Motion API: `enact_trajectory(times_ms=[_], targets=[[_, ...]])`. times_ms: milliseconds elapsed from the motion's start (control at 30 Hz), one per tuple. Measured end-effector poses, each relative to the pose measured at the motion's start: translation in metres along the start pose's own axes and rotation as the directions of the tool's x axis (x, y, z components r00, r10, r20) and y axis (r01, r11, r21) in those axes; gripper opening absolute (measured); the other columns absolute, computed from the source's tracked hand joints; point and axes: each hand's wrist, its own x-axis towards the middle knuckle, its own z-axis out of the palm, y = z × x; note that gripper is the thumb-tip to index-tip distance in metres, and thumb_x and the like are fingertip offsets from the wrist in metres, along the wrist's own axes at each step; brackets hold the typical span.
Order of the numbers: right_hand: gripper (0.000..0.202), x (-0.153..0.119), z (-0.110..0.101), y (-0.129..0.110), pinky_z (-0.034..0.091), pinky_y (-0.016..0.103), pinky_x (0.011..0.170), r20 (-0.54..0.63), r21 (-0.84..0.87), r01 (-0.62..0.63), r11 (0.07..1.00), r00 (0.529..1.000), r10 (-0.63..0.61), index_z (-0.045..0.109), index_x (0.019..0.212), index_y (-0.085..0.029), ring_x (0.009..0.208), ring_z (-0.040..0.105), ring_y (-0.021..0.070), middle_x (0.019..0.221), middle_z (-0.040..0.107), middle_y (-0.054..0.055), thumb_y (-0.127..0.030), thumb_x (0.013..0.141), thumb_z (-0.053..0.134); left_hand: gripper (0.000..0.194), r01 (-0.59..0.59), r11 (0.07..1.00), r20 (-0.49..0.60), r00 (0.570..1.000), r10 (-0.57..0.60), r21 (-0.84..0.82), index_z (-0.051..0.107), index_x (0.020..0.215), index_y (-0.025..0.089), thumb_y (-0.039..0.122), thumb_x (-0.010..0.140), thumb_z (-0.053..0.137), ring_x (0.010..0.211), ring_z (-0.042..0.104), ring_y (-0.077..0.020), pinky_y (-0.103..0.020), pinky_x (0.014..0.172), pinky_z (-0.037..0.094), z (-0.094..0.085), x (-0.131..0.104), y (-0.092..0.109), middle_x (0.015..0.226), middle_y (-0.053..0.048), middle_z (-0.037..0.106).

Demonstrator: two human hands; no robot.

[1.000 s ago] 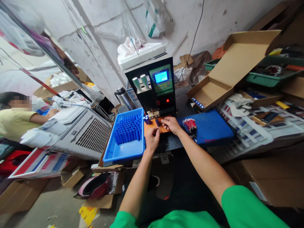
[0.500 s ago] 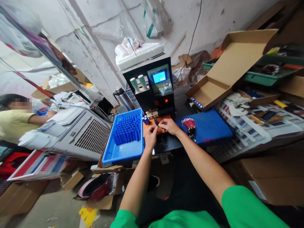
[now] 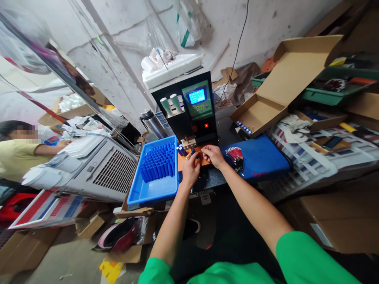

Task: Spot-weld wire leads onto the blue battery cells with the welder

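Observation:
My left hand point(image 3: 191, 169) is closed on a blue battery cell point(image 3: 193, 150) under the electrodes of a black spot welder point(image 3: 184, 128) with a lit screen. Just to the right, my right hand point(image 3: 214, 156) is pinched above the orange work plate point(image 3: 203, 161). Whatever lies between its fingertips is too small to name. A couple more blue cells point(image 3: 181, 150) stand beside the held one. Left of the welder, a blue tray point(image 3: 154, 194) carries many upright blue cells point(image 3: 158, 161). A bundle of red and black wires point(image 3: 235, 157) lies right of my right hand.
The wires rest on a blue pad point(image 3: 263, 159). Behind it stands an open cardboard box point(image 3: 272, 102) with several cells at its edge. A steel flask point(image 3: 152, 123) is behind the tray. At far left, a person point(image 3: 20, 154) sits beyond a grey air cooler point(image 3: 97, 169).
My left hand has moved forward onto the cell under the electrodes. My right hand has drawn slightly to the right, so the fingertips of both hands are farther apart.

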Motion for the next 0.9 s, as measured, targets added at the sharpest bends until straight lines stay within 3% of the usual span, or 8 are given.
enact_trajectory(times_ms=[133,267,433,600,900], targets=[[0.035,0.002,0.000,0.001,0.028,0.018,0.037,-0.023,0.034,-0.008,0.999,1.000,0.009,0.056,0.063,-0.019,0.041,0.041,0.0070,0.052,0.052,-0.003,-0.048,0.068,0.074,0.045,0.065,0.996,-0.021,0.998,-0.066,-0.062,0.063,0.125,0.021,0.015,0.081,0.062,0.083,0.062,-0.0189,-0.034,0.082,0.052,0.002,-0.003,-0.006,0.094,-0.007,0.065],[0.039,0.003,0.002,0.001,0.027,0.018,0.035,-0.057,0.032,-0.006,0.999,0.998,0.008,0.055,0.064,-0.019,0.041,0.041,0.0067,0.052,0.052,-0.003,-0.052,0.067,0.076,0.033,0.133,0.978,-0.038,0.989,-0.140,-0.159,0.065,0.120,0.019,0.024,0.088,0.059,0.072,0.059,-0.0146,-0.029,0.073,0.051,0.000,-0.004,-0.004,0.086,-0.004,0.065],[0.037,0.005,0.003,0.003,0.027,0.017,0.035,-0.067,0.049,-0.009,0.999,0.998,0.012,0.054,0.064,-0.019,0.041,0.043,0.0064,0.052,0.052,-0.004,-0.049,0.066,0.076,0.021,0.227,0.947,-0.038,0.970,-0.242,-0.227,0.069,0.095,0.015,0.034,0.085,0.065,0.064,0.055,-0.0125,-0.023,0.062,0.045,-0.005,0.010,-0.006,0.070,-0.001,0.059],[0.034,0.008,0.004,0.005,0.028,0.018,0.035,-0.077,0.030,-0.006,1.000,0.997,0.008,0.057,0.067,-0.019,0.042,0.044,0.0069,0.054,0.053,-0.004,-0.048,0.066,0.075,0.019,0.294,0.918,0.026,0.954,-0.298,-0.265,0.067,0.093,0.015,0.031,0.085,0.061,0.069,0.061,-0.0139,-0.024,0.066,0.047,-0.007,0.023,-0.008,0.081,-0.003,0.067],[0.031,0.008,0.006,0.003,0.028,0.018,0.037,-0.103,-0.016,-0.026,1.000,0.994,0.024,0.056,0.067,-0.019,0.043,0.043,0.0074,0.054,0.053,-0.004,-0.047,0.065,0.069,0.025,0.297,0.922,-0.011,0.951,-0.309,-0.249,0.070,0.100,0.017,0.033,0.085,0.061,0.078,0.066,-0.0164,-0.027,0.075,0.050,0.000,0.021,-0.007,0.093,-0.005,0.073]])
